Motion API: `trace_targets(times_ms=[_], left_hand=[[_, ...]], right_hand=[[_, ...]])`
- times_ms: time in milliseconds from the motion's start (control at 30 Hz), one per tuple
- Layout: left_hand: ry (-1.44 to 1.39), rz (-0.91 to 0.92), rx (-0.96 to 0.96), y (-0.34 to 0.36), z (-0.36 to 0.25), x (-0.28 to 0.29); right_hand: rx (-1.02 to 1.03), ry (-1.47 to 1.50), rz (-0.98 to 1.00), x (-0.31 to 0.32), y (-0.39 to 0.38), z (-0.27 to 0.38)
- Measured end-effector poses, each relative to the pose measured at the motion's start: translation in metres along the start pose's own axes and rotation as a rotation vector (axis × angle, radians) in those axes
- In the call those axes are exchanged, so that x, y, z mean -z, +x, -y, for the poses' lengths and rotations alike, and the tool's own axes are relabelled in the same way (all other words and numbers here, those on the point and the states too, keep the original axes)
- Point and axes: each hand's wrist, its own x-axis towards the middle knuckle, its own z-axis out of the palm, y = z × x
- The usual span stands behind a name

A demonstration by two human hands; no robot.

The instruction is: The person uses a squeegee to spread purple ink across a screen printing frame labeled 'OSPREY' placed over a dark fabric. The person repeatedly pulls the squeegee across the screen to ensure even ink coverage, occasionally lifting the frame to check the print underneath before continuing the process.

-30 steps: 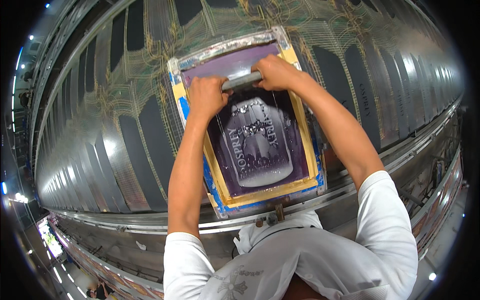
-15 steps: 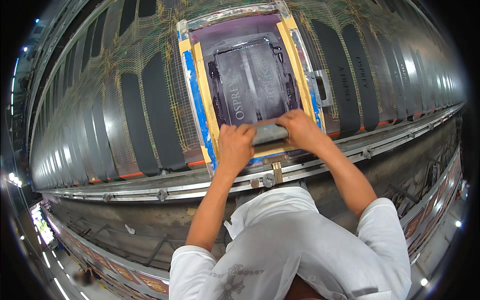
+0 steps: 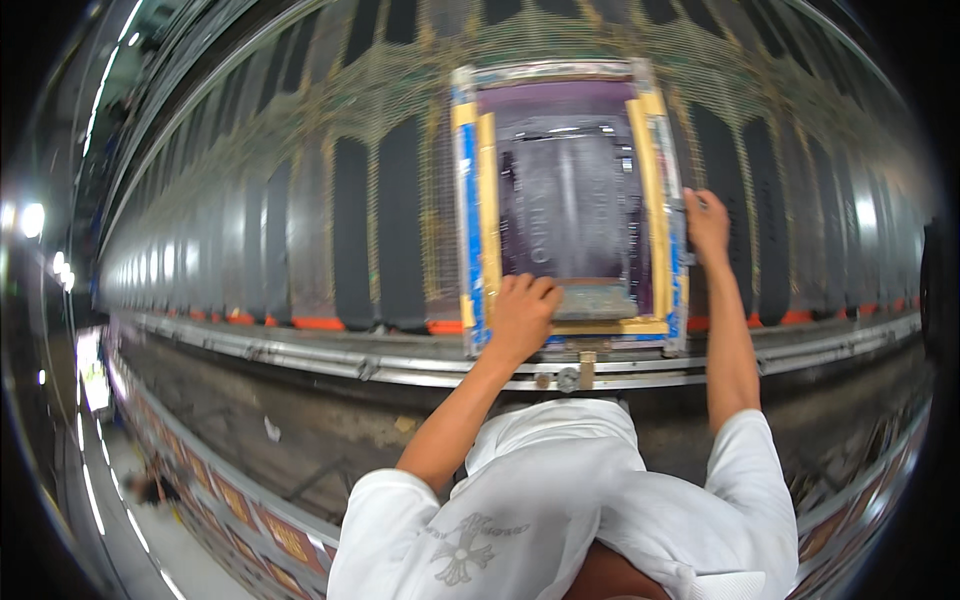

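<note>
A screen-printing frame [image 3: 560, 70] lies over dark strips on the long table, its sides covered with yellow and blue tape. Dark wet ink edges the printing area of its purple mesh [image 3: 580, 98]. At the near end of the mesh rests a squeegee [image 3: 600, 302], a wide grey bar. My left hand [image 3: 527, 308] is closed on its left end. My right hand [image 3: 706, 225] has its fingers curled at the frame's right side, around the metal handle there, which the hand mostly hides.
Dark strips [image 3: 402, 230] lie in rows on both sides of the frame, with yellowish netting [image 3: 440, 60] across their far parts. A metal rail [image 3: 450, 370] with knobs runs along the table's near edge. Bright lamps [image 3: 33, 220] shine at far left.
My right hand has let go of the squeegee and moved right to the frame's side handle. My left hand stays on the squeegee. The view has shifted, and the picture is somewhat blurred.
</note>
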Motion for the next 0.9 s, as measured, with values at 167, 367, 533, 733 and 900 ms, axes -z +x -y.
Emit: trace_targets(times_ms=[167, 367, 533, 733, 900], left_hand=[[-0.159, -0.079, 0.001, -0.013, 0.018, 0.026], [-0.012, -0.099, 0.045, -0.071, 0.128, 0.091], [0.095, -0.083, 0.056, -0.15, 0.225, 0.161], [0.071, 0.001, 0.004, -0.208, 0.262, 0.163], [0.04, 0.022, -0.025, -0.194, 0.273, 0.154]], right_hand=[[-0.129, 0.041, 0.064, 0.038, -0.012, 0.082], [0.062, 0.279, -0.003, -0.108, -0.085, 0.143], [0.06, 0.366, -0.02, -0.215, -0.154, 0.233], [-0.067, 0.333, 0.022, -0.241, -0.165, 0.251], [-0.067, 0.272, 0.012, -0.243, -0.156, 0.243]])
